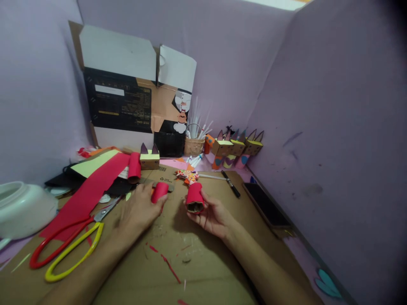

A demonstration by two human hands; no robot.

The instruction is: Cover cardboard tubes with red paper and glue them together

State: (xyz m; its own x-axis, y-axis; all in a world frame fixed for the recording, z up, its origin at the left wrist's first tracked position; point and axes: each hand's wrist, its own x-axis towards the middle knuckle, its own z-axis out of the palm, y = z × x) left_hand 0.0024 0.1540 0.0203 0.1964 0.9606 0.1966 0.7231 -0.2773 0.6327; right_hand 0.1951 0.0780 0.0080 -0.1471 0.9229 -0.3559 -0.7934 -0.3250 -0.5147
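A short cardboard tube covered in red paper (194,192) is in my right hand (216,214), its open, uneven end facing me. My left hand (136,209) closes its thumb and fingers around a smaller red paper-covered piece (160,191), low over the cardboard sheet (219,262). The two red pieces are apart. Beyond the right-hand tube lies a colourful patterned bundle (187,175) with a white stick. Large scissors (95,218) with one red and one yellow handle lie open left of my left hand, partly on a red paper strip (89,186).
A white bowl (25,207) sits at the left edge. At the back stand a box-shaped eared head (149,161), a basket of straws (194,146) and several eared cardboard figures (222,148). A black marker (231,184) and a phone (265,203) lie at right.
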